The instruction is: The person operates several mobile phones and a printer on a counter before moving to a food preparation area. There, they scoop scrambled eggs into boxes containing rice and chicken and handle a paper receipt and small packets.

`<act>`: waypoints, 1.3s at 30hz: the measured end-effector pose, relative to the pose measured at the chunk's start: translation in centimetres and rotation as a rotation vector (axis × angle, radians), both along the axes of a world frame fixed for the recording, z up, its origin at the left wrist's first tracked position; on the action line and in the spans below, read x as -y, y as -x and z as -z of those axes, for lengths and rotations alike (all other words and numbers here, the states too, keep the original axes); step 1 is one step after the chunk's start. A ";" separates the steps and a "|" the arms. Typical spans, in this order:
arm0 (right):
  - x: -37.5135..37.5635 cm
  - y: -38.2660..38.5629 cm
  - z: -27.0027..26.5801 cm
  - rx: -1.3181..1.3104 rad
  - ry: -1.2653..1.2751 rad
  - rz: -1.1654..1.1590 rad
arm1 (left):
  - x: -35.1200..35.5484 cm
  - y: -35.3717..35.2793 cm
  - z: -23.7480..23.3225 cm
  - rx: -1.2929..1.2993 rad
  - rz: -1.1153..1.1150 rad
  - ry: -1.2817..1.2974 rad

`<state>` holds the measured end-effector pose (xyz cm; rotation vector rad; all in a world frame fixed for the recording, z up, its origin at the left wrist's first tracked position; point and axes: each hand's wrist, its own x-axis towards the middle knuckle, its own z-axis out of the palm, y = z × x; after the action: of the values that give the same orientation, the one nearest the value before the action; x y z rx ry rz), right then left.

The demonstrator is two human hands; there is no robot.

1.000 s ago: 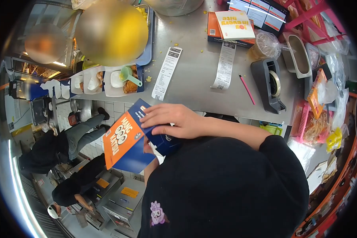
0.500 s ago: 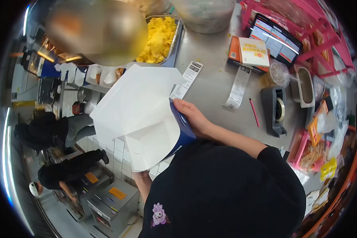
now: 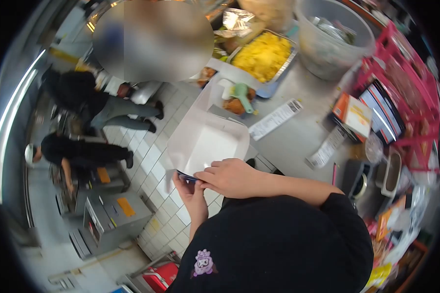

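Both hands grip the near edge of an open white box (image 3: pixel 205 139). Left hand (image 3: pixel 189 188) pinches from below; right hand (image 3: pixel 230 177) clamps from above. A steel counter (image 3: pixel 298 132) lies to the right.

The box (image 3: pixel 206 141) shows only its white inside. Its outer face is hidden, save a dark blue sliver at the near rim, pinched by the right hand (image 3: pixel 230 177). The fingertips of the left hand (image 3: pixel 193 193) vanish behind that rim. A blurred patch (image 3: pixel 151 39) covers a person's head by the counter's far left end. Print on the 2 receipts (image 3: pixel 275 119) is too small to read. The black sleeve (image 3: pixel 337 195) hides the counter's near edge and part of the tape dispenser (image 3: pixel 358 179). The contents of the clear tub (image 3: pixel 335 39) are too hazy to name.
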<state>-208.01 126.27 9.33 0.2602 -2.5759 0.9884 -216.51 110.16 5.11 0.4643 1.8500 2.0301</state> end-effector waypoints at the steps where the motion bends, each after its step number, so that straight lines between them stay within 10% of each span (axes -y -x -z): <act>1: 0.1 0.6 -0.1 0.102 0.054 -0.021 | 0.5 -0.1 0.3 -0.020 -0.043 -0.014; 12: 3.8 3.3 -0.1 0.214 0.364 -0.295 | 7.2 -0.1 0.9 -0.143 -0.128 0.066; 14: 3.7 3.6 -1.3 0.342 0.501 -0.307 | 6.7 0.5 -0.9 -0.712 0.042 0.346; 16: 4.5 4.3 -0.7 0.300 0.627 -0.363 | 7.7 2.1 1.2 -0.726 0.091 0.441; 22: 3.9 6.8 -0.7 0.337 0.605 -0.126 | 4.6 5.3 -1.9 -0.972 0.148 0.669; 25: 4.3 9.1 0.8 0.223 1.036 -0.072 | 3.7 8.1 -1.2 -0.928 0.219 0.544; 39: 3.3 18.5 4.3 0.398 0.700 0.413 | -1.5 22.3 0.1 -1.014 0.680 0.710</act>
<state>-226.55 123.01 5.01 -0.6800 -2.2498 1.7986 -238.78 111.63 5.05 1.7821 2.2439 0.5913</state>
